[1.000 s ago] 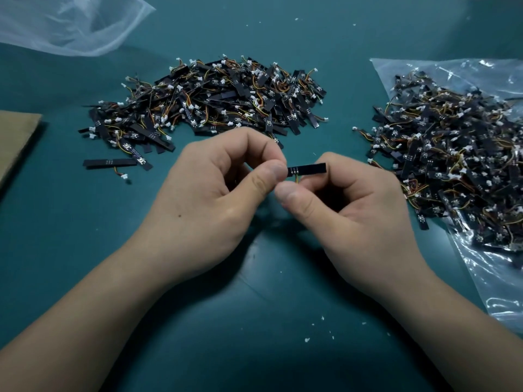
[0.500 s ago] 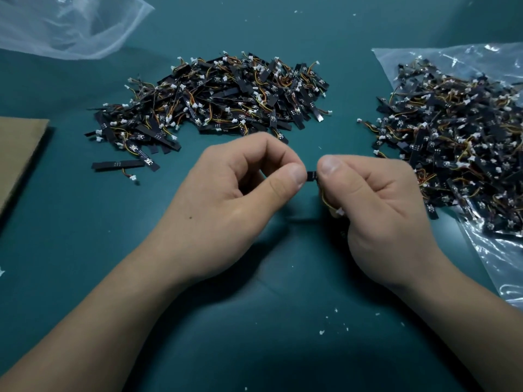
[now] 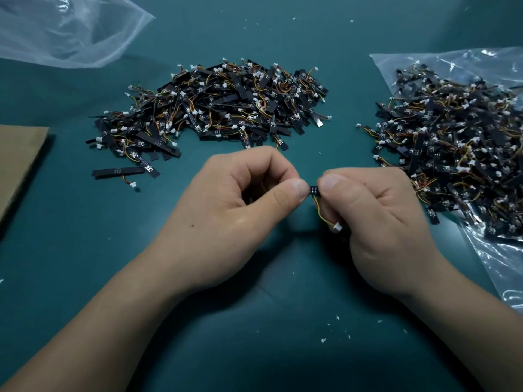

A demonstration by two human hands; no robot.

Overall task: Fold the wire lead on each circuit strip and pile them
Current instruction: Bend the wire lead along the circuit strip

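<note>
Circuit strip (image 3: 314,190) is pinched between left hand (image 3: 226,219) and right hand (image 3: 376,222) fingers (image 3: 331,183).

We see only a short black bit of the circuit strip (image 3: 313,190); the left hand (image 3: 240,219) and right hand (image 3: 376,222) pinching it cover both ends. Its print is too small to read. The right-hand heap (image 3: 452,154) and its plastic bag (image 3: 503,267) run off the right edge, the cardboard (image 3: 19,159) off the left, the clear bag (image 3: 70,32) off the top and left.
</note>
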